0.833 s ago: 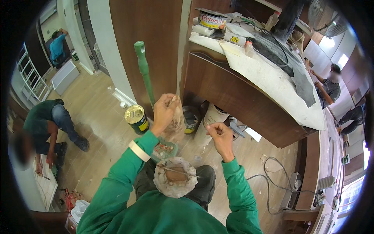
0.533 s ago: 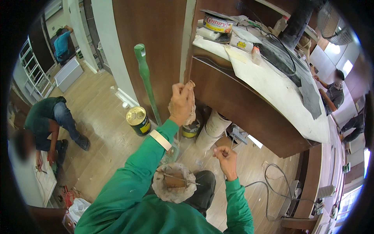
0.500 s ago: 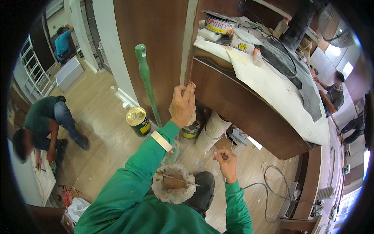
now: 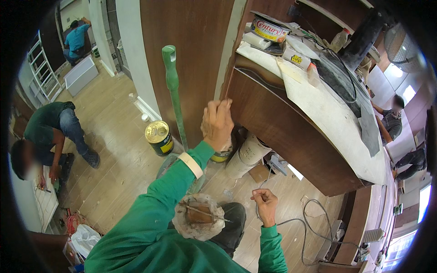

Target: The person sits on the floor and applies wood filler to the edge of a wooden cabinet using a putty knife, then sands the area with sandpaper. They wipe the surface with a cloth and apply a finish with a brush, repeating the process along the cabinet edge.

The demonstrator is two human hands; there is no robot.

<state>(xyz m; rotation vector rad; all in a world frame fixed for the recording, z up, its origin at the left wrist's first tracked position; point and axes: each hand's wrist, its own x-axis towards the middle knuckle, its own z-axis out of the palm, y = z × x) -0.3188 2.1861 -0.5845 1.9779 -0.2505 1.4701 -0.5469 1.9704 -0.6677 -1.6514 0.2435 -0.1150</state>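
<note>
We compare hand positions first. At 0.8 s earlier, our left hand (image 4: 217,120) carries a brown crumpled sheet beside the green handle (image 4: 173,84); now it is at the near-left corner of the brown desk panel (image 4: 291,123), fingers bent. Its palm is hidden, so we cannot tell whether it grips the sheet or where the sheet lies. Our right hand (image 4: 266,204), earlier beside the white cylinder (image 4: 246,155), is now nearer the looped cable (image 4: 296,219); its thumb and forefinger come together, and we cannot tell whether they pinch anything.

We count one crusted bowl (image 4: 193,233) on our lap, with one thin stick (image 4: 210,214) across it; one green handle; one white cylinder; and two cans on the floor, a gold-lidded can (image 4: 159,138) and a yellow-labelled can (image 4: 222,157) partly behind our left hand.
</note>
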